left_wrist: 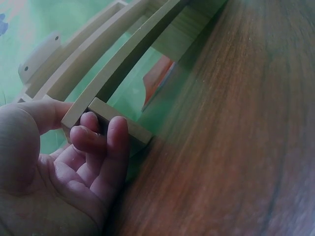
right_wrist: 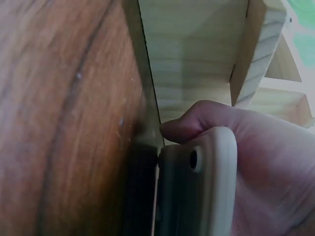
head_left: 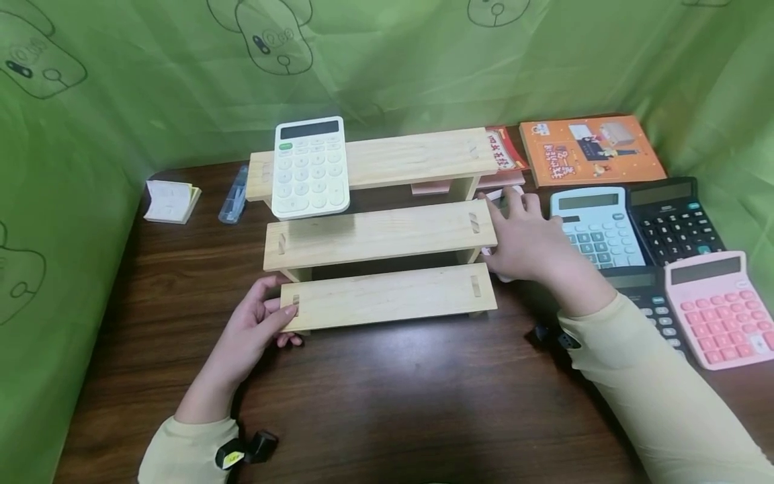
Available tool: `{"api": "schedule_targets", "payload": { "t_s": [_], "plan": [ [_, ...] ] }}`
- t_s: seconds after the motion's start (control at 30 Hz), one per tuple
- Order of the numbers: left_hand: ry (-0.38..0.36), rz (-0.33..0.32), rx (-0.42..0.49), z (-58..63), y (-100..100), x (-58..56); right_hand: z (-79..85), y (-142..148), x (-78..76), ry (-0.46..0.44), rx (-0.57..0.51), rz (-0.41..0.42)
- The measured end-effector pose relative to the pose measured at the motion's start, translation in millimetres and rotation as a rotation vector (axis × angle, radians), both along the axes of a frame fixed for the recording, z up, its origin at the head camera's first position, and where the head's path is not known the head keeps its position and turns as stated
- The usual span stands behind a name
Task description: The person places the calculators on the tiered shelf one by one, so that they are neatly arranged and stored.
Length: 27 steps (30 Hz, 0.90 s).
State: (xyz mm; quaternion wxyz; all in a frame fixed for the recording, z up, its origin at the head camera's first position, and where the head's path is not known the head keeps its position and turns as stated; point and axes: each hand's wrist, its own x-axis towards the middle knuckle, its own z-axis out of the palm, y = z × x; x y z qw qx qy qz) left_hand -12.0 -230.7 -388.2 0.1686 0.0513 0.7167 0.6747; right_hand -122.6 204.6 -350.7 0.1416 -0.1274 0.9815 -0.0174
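Observation:
A three-step wooden rack [head_left: 387,296] stands on the dark table, and a white calculator [head_left: 310,168] leans across its top and middle steps at the left. My left hand [head_left: 256,319] grips the left end of the lowest step, thumb on top and fingers curled around its side support [left_wrist: 120,120]. Beside the rack's right end, my right hand [head_left: 526,238] holds a pale calculator [right_wrist: 224,182] by its edges, close to the tabletop. In the right wrist view its rounded side and a dark round foot show; the hand covers most of it in the head view.
Blue [head_left: 595,225], black [head_left: 671,222] and pink [head_left: 719,309] calculators crowd the right side, with another dark one partly behind the right forearm. An orange book [head_left: 592,149] lies behind them. At the left are a notepad [head_left: 171,202] and a blue translucent object [head_left: 234,195].

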Motion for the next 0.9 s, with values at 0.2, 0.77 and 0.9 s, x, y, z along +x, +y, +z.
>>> {"api": "schedule_targets", "payload": {
  "t_s": [0.2,0.77,0.9],
  "plan": [
    [-0.007,0.003,-0.007,-1.1,-1,1.4,4.1,5,-5.1,-0.013,-0.100,-0.037],
    [-0.010,0.010,-0.024,-0.9,-1,0.4,38.1,14,-4.2,0.198,-0.361,-0.184],
    [-0.008,0.007,-0.018,-0.7,-1,0.2,44.8,16,-3.2,0.242,-0.407,-0.217]
  ]
}}
